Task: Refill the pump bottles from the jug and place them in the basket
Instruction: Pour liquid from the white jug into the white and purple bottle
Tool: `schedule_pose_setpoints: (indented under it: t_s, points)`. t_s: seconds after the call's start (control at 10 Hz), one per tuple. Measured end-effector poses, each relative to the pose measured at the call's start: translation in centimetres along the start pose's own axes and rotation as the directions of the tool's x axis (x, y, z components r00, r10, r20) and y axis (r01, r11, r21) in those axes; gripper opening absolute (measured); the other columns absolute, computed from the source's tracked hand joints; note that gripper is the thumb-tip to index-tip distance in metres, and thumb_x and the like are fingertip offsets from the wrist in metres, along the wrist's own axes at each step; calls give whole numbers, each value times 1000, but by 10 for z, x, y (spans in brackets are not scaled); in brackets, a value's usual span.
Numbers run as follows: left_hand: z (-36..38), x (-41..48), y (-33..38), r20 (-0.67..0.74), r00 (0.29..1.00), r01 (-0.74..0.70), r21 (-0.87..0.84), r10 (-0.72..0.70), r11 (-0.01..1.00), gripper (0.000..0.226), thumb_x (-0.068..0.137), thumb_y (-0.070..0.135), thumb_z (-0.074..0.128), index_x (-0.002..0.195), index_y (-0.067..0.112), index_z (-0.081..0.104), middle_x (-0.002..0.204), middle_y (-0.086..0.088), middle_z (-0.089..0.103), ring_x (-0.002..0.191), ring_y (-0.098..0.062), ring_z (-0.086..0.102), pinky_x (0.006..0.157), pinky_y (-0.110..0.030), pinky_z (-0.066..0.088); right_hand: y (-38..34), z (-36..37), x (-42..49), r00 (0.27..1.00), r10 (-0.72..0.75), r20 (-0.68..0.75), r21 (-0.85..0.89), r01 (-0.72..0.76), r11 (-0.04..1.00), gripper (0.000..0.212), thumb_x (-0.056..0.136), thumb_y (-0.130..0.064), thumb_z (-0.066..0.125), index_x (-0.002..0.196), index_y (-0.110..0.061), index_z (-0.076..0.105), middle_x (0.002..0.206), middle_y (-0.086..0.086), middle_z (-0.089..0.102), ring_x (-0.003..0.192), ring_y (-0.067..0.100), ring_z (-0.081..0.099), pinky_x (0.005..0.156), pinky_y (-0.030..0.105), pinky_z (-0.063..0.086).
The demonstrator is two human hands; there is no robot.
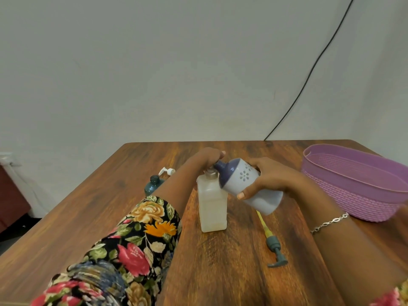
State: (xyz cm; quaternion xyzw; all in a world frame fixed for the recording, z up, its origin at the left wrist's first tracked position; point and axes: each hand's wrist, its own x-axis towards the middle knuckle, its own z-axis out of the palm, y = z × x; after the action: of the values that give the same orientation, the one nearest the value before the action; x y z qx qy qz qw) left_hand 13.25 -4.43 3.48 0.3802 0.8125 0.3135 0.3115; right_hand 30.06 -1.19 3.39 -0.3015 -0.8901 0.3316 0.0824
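Observation:
A square translucent bottle (212,206) stands upright mid-table. My left hand (208,159) is curled around its neck at the top. My right hand (270,178) grips a pale grey jug (247,186) with a dark blue spouted top, tipped leftward so its spout meets the bottle's mouth. A grey pump head with a yellow tube (272,244) lies on the table to the right of the bottle. A dark teal bottle (152,184) with no pump stands behind my left forearm, and a white pump (166,171) lies beside it. The purple basket (353,191) sits at the right.
The wooden table (92,213) ends at a plain wall at the back. A black cable (309,74) runs down the wall to the table's far edge. A dark red piece of furniture (11,195) stands off the table at the left.

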Motion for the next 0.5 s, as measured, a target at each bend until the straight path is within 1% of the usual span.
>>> schedule_pose_setpoints:
  t_s: [0.1, 0.2, 0.3, 0.4, 0.5]
  points:
    - [-4, -6, 0, 57, 997, 62, -14, -61, 998, 62, 91, 53, 39, 134, 9, 36, 135, -22, 40, 116, -43, 44, 70, -48, 43, -2, -3, -2, 1000, -23, -5, 17, 23, 1000, 54, 64, -23, 82, 111, -17, 56, 101, -1, 61, 91, 17, 59, 76, 31, 51]
    - [-3, -6, 2, 76, 993, 87, -21, -85, 996, 71, 86, 60, 41, 135, 10, 33, 138, -23, 37, 116, -46, 43, 66, -53, 43, -2, -6, -6, 1000, -29, -1, 25, 29, 999, 51, 64, -22, 82, 109, -18, 56, 98, -2, 61, 88, 14, 58, 73, 28, 50]
    - [-1, -6, 3, 49, 993, 106, 22, -106, 994, 65, 89, 54, 40, 134, 8, 35, 134, -24, 41, 113, -46, 46, 61, -51, 44, 0, -4, -7, 1000, -25, -1, 27, 25, 999, 54, 64, -21, 82, 112, -17, 57, 102, 0, 61, 90, 16, 59, 75, 30, 51]
    - [2, 2, 2, -26, 999, 43, -16, -43, 999, 46, 94, 34, 45, 129, 5, 45, 131, -19, 48, 116, -36, 49, 81, -43, 47, 2, -1, -6, 1000, -4, -1, 20, 4, 1000, 55, 65, -22, 82, 113, -16, 55, 103, 0, 60, 92, 17, 58, 75, 30, 50]
    - [3, -2, 2, -38, 999, 14, -18, -15, 1000, 41, 94, 25, 46, 127, 2, 49, 132, -16, 50, 120, -30, 48, 93, -38, 41, 2, 2, -4, 1000, 3, -11, 16, -3, 1000, 54, 65, -23, 82, 112, -18, 55, 99, -2, 59, 89, 15, 58, 71, 27, 49]
